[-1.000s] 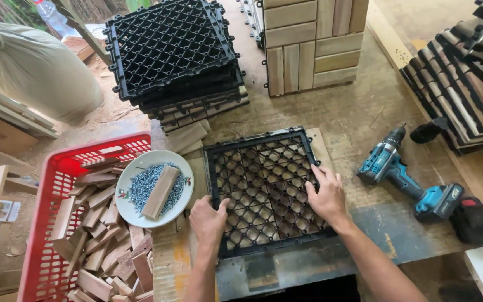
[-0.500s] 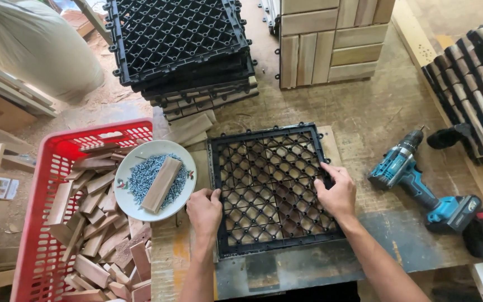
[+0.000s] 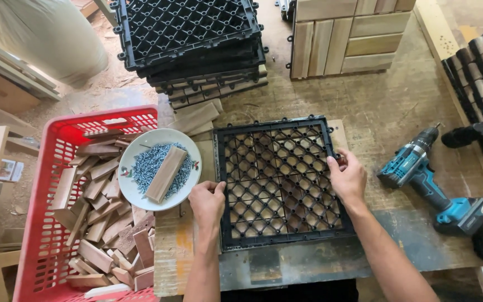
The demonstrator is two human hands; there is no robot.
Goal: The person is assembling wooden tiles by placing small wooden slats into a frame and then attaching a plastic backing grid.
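The grid tile (image 3: 279, 182) lies between my hands; bowl (image 3: 160, 169) and crate (image 3: 57, 212) to its left, drill (image 3: 434, 182) to its right, tile stack (image 3: 191, 39) behind.

Worn wooden workbench (image 3: 398, 106), scuffed and stained, a grey patch along its near edge. Floor (image 3: 93, 95) at upper left is bare and dusted with sawdust. Pale bulging sack (image 3: 46, 33) stands on it. Loose boards and offcuts (image 3: 4, 95) lie along the left edge (partly out of frame). Light even and soft, shadows faint.
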